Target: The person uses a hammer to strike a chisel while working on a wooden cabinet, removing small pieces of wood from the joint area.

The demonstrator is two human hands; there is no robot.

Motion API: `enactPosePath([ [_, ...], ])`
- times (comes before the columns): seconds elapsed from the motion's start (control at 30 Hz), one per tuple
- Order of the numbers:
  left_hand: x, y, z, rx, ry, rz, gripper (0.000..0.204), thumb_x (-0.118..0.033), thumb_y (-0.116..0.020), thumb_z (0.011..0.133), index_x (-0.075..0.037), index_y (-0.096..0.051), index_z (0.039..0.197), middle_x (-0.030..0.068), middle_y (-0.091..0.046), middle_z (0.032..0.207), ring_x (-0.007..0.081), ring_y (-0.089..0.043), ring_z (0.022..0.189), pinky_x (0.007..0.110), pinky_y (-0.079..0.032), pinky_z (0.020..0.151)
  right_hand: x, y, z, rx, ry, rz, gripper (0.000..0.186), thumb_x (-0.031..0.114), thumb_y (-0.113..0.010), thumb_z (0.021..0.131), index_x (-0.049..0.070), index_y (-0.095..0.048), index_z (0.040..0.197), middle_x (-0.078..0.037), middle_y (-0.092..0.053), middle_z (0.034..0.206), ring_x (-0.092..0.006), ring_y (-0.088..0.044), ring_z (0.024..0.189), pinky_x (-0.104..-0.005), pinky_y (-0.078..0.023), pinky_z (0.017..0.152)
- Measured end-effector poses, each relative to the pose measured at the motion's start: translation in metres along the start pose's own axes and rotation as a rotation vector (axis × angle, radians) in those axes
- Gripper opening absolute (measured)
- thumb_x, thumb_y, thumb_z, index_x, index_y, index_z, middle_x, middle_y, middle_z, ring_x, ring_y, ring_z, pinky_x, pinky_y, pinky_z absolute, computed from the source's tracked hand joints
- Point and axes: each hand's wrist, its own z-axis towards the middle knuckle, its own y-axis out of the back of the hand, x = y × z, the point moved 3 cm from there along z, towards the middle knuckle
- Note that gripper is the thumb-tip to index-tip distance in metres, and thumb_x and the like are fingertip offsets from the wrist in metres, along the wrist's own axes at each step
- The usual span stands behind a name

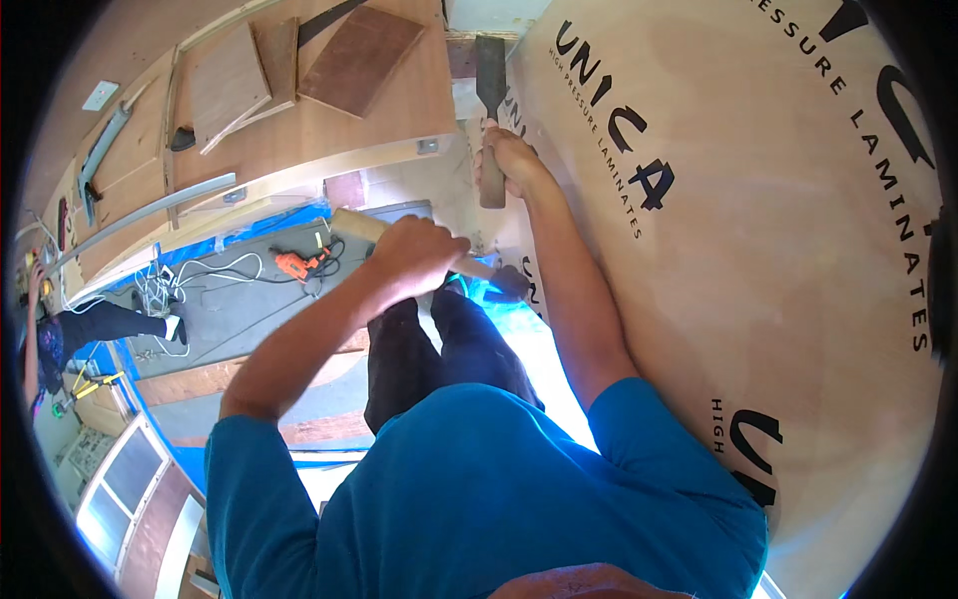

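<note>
My left hand (419, 250) is closed around the pale wooden handle of a hammer (357, 226). Its dark head, partly in shadow, points right, below my right hand. Farther forward, my right hand (507, 160) grips a flat wide-bladed tool (490, 62), like a broad chisel or scraper. That tool's dark blade points away from me, and the squared end of its handle sticks out below the fingers. A large laminate-faced board (778, 260) with black lettering stands close along my right arm.
A wooden bench (369, 125) at the front left bears loose wood pieces (361, 60) and a caulking gun (105, 150). On the grey floor covering lie an orange power tool (299, 265) and tangled white cables (165, 290). Another person (90, 334) is at the far left.
</note>
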Motion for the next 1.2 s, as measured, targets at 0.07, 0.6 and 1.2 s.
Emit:
enactPosePath([
  [0.07, 0.029, -0.017, 0.027, -0.029, 0.080, 0.088, 0.019, -0.016, -0.065, 0.090, -0.013, -0.076, 0.105, 0.0113, -0.078, 0.087, 0.0341, -0.077, 0.084, 0.051, -0.059, 0.072, -0.002, 0.000, 0.002, -0.016, 0.004, 0.007, 0.035, 0.043, -0.046, 0.116, 0.009, -0.052, 0.110, -0.010, -0.059, 0.076, -0.0263, -0.061, 0.060, -0.0460, -0.057, 0.058],
  [0.6, 0.023, 0.003, -0.003, 0.051, 0.104, 0.082, 0.016, -0.015, -0.068, 0.087, -0.015, -0.073, 0.102, 0.0111, -0.076, 0.086, 0.0320, -0.077, 0.084, 0.049, -0.060, 0.071, 0.002, -0.005, 0.002, -0.043, -0.028, -0.059, 0.050, 0.053, -0.046, 0.113, 0.004, -0.049, 0.122, -0.013, -0.060, 0.088, -0.0298, -0.065, 0.064, -0.0501, -0.057, 0.058],
  [1.2, 0.047, 0.029, 0.032, -0.135, 0.091, 0.118, 0.021, -0.015, -0.067, 0.086, -0.012, -0.076, 0.105, 0.0149, -0.075, 0.083, 0.0371, -0.076, 0.085, 0.054, -0.058, 0.069, 0.021, -0.012, -0.004, -0.037, -0.071, -0.101, 0.053, 0.050, -0.043, 0.114, -0.001, -0.052, 0.119, -0.018, -0.061, 0.096, -0.0365, -0.069, 0.072, -0.0547, -0.058, 0.060],
])
